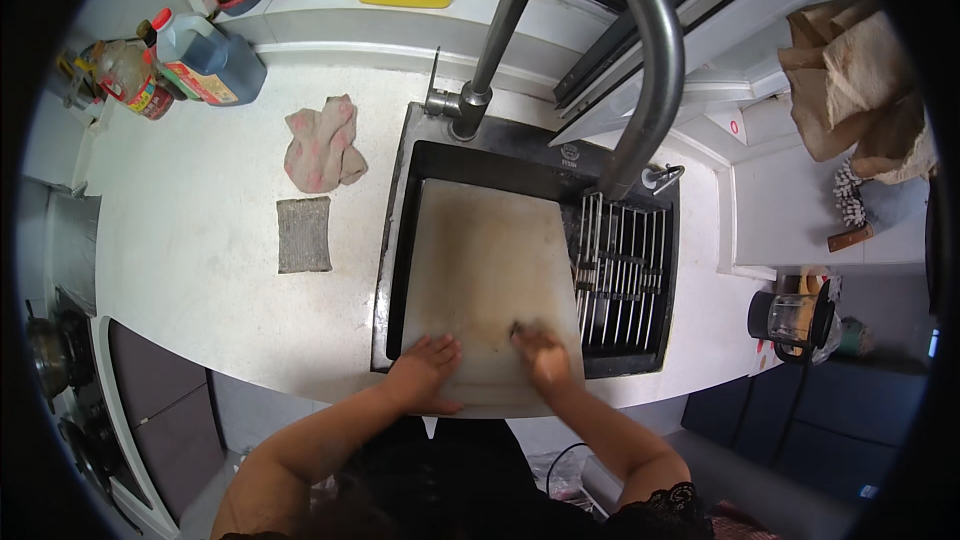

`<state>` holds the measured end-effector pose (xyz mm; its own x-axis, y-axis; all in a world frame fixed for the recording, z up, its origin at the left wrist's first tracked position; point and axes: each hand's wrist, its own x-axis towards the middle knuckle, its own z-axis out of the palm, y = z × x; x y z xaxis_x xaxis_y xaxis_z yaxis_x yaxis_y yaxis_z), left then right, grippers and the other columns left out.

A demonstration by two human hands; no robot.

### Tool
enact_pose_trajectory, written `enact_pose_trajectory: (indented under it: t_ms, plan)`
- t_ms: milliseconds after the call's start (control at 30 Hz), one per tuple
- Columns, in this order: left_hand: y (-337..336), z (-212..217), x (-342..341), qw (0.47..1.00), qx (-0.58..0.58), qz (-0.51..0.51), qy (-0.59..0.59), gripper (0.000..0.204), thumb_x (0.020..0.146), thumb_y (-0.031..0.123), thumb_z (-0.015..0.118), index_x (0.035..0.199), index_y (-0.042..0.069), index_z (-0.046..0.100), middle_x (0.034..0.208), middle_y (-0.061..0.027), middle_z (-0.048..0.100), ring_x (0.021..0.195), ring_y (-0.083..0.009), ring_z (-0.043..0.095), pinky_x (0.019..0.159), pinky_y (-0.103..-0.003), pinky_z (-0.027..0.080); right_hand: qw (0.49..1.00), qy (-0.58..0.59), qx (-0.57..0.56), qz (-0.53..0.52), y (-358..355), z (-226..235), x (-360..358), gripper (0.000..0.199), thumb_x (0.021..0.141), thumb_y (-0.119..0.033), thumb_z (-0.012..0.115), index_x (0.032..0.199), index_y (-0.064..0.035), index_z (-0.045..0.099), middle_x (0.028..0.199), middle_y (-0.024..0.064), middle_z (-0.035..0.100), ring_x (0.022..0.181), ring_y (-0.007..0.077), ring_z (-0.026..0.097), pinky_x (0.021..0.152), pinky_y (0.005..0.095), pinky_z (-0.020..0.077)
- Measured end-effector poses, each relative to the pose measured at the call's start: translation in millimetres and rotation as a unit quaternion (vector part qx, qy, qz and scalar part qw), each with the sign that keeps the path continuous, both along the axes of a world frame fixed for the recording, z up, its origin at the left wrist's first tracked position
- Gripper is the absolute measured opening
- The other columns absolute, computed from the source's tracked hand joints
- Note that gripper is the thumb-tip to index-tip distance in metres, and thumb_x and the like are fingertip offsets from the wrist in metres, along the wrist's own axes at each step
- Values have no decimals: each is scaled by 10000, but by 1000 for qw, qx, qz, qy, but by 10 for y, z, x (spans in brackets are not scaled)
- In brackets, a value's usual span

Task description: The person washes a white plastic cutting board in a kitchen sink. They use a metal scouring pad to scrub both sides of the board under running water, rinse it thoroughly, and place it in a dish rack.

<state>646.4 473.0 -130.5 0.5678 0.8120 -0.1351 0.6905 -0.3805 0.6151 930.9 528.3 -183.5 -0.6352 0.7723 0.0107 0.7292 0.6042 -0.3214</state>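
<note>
A large pale cutting board [490, 250] with brownish stains lies tilted over the black sink [480, 158], its near end on the front edge. My left hand [425, 372] rests on the board's near left corner, fingers stretched out and thumb apart. On the near right part of the board, my right hand [542, 360] is closed and slightly blurred. A small dark bit [516, 330] shows at its fingertips, too little to name. Above the sink arches a grey gooseneck faucet [660, 70], its lever [435, 75] at the left; no running water is visible.
A metal drying rack [620, 280] sits in the sink's right side. On the white counter [200, 240] lie a crumpled pinkish cloth [322, 145] and a grey scouring pad [303, 235]. Bottles and a blue-liquid jug [215, 65] stand far left; a blender [795, 318] is at right.
</note>
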Motion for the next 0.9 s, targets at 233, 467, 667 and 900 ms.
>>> enact_pose_trajectory:
  t_ms: [233,467,667,900]
  plan:
    - [30,2,56,1000,14,-7,-8,782,651,532,704,1183,-22,556,1324,-176,489,1268,-319,427,1062,-475,313,987,-52,38,-146,1156,-887,58,144,783,-77,578,877,-16,668,797,192,642,748,335,621,661,420,529]
    - [64,-14,12,1000,25,-13,2,778,658,557,687,1168,-18,563,1302,-175,506,1248,-319,448,1043,-476,338,961,123,-188,-160,707,-188,-337,200,787,-82,582,953,-113,689,927,117,661,760,276,637,696,353,530]
    - [45,-36,9,1000,15,-25,10,779,686,569,660,1187,-18,548,1324,-177,483,1266,-313,423,1049,-479,324,994,100,-21,43,594,-155,-343,271,728,-38,582,971,-100,687,968,128,668,846,280,627,814,363,499]
    - [66,-14,0,1000,1,-31,4,771,699,562,658,1189,-23,544,1329,-174,476,1271,-312,418,1053,-473,324,979,-59,18,-195,1981,-1216,-482,169,818,-108,540,892,-43,677,878,177,646,795,330,612,702,413,512]
